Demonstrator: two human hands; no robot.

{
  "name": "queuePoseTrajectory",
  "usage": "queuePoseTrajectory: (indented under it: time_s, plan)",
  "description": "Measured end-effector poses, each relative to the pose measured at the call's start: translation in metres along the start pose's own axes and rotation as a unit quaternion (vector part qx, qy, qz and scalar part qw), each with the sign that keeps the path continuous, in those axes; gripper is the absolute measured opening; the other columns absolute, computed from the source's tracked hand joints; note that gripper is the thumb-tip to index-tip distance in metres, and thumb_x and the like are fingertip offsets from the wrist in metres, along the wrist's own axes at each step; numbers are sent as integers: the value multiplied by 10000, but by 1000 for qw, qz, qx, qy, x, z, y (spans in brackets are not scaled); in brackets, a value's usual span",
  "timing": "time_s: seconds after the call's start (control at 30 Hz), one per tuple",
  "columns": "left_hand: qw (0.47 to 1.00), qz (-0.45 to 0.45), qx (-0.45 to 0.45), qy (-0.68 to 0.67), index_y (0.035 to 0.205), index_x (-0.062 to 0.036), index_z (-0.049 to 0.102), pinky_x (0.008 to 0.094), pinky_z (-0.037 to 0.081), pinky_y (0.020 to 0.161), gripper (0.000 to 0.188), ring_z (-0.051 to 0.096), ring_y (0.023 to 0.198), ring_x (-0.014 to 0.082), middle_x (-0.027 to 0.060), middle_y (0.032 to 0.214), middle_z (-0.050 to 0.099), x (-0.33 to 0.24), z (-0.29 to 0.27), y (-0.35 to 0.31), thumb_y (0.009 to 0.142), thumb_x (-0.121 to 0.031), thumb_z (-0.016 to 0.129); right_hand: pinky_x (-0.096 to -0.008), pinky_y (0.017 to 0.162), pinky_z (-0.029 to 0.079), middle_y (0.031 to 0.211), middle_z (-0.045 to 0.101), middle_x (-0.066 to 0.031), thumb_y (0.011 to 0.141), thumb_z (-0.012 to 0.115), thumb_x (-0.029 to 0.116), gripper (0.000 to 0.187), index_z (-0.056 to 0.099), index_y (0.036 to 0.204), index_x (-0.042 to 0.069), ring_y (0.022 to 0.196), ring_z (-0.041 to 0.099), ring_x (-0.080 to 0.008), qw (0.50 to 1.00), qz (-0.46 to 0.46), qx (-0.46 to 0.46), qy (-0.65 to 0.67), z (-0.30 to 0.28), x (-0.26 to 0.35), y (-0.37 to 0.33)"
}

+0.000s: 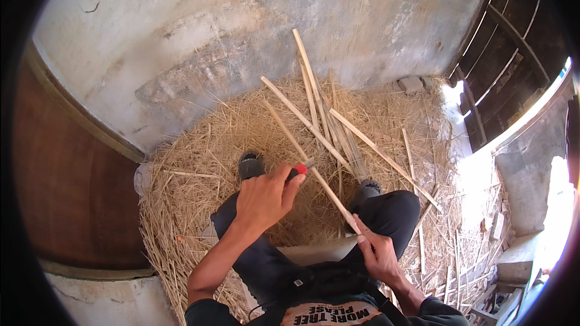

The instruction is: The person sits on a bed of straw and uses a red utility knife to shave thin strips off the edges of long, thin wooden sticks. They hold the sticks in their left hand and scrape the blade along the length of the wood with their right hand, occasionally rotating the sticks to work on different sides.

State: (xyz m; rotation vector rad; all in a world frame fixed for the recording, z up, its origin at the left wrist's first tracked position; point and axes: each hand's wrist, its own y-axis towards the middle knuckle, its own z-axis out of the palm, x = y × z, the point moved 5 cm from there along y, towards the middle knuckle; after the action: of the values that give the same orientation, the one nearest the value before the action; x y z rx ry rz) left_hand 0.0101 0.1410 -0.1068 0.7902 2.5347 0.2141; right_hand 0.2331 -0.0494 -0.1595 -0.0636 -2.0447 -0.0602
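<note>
My left hand [266,199] is closed round the red-and-black handle of a knife [301,169], whose short greyish blade, a little blurred, meets a long pale wooden strip [329,190] about midway. Near the strip's lower end my right hand [379,255] grips it, thumb and fingers pressed on it by my right knee. The strip slants up and to the left from there, its far end over the straw between my feet and the wall.
Several loose strips [308,84] lean near the wall [241,24] beyond my right foot; another strip [386,157] slants to the right. Straw-like shavings [199,157] cover the floor. A brown panel [78,187] stands left, dark wooden boards [507,42] right.
</note>
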Motion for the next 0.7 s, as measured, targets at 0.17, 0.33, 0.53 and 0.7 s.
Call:
queuePoseTrajectory:
  time_s: [0.17, 0.33, 0.53, 0.7]
  plan:
    - [992, 41, 93, -72, 1051, -100, 642, 501, 504, 510, 350, 701, 584, 398, 135, 643, 678, -41, 9, -26, 1102, -446, 657, -371, 839, 579, 1147, 765, -302, 1129, 578, 116, 536, 510, 1656, 54, 825, 715, -339, 999, 31, -13, -17, -8, 9, 17]
    - [985, 72, 118, -106, 1075, -94, 642, 496, 507, 501, 355, 696, 569, 394, 134, 608, 662, -56, 27, -37, 1107, -447, 650, -376, 814, 571, 1080, 760, -285, 1128, 586, 118, 546, 502, 1664, 56, 805, 704, -331, 1000, -3, -19, -14, -7, 15, 21]
    - [987, 75, 111, -86, 1073, -97, 643, 502, 503, 493, 353, 686, 554, 404, 139, 598, 658, -57, 22, -36, 1105, -448, 652, -380, 815, 568, 1057, 755, -280, 1133, 585, 125, 547, 495, 1667, 53, 807, 704, -337, 999, 17, 8, -31, -8, 19, 22]
    - [988, 82, 112, -70, 1055, -96, 636, 505, 500, 490, 348, 685, 550, 405, 147, 595, 659, -58, 23, -32, 1105, -440, 652, -392, 873, 575, 1120, 763, -301, 1138, 577, 128, 540, 494, 1665, 50, 878, 747, -366, 999, 20, 3, -25, -7, 16, 22]
